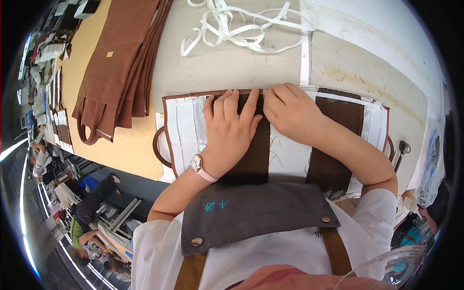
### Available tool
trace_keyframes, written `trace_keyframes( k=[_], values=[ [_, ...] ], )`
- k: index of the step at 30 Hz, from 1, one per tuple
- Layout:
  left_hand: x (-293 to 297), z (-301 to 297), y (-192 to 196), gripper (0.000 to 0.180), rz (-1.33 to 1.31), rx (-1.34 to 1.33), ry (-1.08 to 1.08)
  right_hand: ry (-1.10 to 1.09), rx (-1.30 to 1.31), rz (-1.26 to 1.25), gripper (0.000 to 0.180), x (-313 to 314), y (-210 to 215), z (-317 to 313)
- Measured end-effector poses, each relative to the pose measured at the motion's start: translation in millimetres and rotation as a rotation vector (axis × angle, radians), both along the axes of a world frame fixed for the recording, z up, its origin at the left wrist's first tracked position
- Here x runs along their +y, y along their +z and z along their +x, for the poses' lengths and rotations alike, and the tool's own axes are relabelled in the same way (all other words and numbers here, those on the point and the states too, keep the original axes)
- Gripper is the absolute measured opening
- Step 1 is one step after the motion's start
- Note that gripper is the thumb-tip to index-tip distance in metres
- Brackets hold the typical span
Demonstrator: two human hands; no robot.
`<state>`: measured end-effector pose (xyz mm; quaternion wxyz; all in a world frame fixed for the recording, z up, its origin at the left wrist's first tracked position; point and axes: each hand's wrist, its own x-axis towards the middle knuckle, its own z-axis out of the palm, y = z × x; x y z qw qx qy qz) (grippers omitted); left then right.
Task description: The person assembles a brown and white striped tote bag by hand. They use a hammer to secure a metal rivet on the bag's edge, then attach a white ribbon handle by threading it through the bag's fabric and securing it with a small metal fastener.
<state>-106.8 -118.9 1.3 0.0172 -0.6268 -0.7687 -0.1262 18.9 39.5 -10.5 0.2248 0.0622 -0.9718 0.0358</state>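
A wide fabric bag piece [289, 164] lies flat before me, with white and dark brown bands, brown edging and loose threads. A brown loop handle [161, 147] sticks out at its left side, and part of another shows at the right. My left hand [232, 118] rests on the piece, fingers outstretched toward its far edge, with a watch on the wrist. Beside it my right hand [292, 112] is closed, its curled fingers pinching at the far edge; its fingertips are partly hidden. Along that edge, right of this hand, runs a narrow white strip [343, 97].
Brown fabric bags [116, 63] lie stacked at the far left. A tangle of white tape [232, 26] lies beyond my hands. On the right are a small dark metal tool [403, 147] and clear plastic [429, 169]. Other people and a workshop aisle appear at lower left.
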Motion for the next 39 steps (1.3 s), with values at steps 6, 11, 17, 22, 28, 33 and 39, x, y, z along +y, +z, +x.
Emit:
trace_keyframes(
  k=[6,11,17,22,28,33,39],
  values=[
    [-13.9,-12.8,9.6,0.056,-0.105,0.141,0.066,0.005,0.046,-0.134,0.014,5.4,-6.5,2.1],
    [5.5,-2.1,12.0,0.055,-0.021,-0.066,0.003,-0.074,0.039,0.080,0.014,-10.8,-4.8,3.7],
    [15.7,0.6,-2.2,0.050,0.115,-0.224,-0.136,-0.213,-0.037,-0.523,0.020,21.0,-8.5,17.4],
    [32.1,-5.4,10.6,0.057,0.052,-0.242,-0.046,-0.219,-0.122,-0.631,0.019,29.3,0.2,22.3],
    [35.6,2.2,10.4,0.031,0.041,-0.032,-0.178,-0.079,-0.163,-0.138,0.017,23.2,3.9,35.3],
    [43.2,16.0,-1.7,0.021,0.165,0.226,-0.235,-0.179,-0.106,-0.229,0.020,24.6,8.6,44.6],
    [40.5,9.9,0.8,0.025,0.198,-0.012,-0.225,-0.239,-0.282,-0.583,0.026,52.9,16.7,53.1]
  ],
)
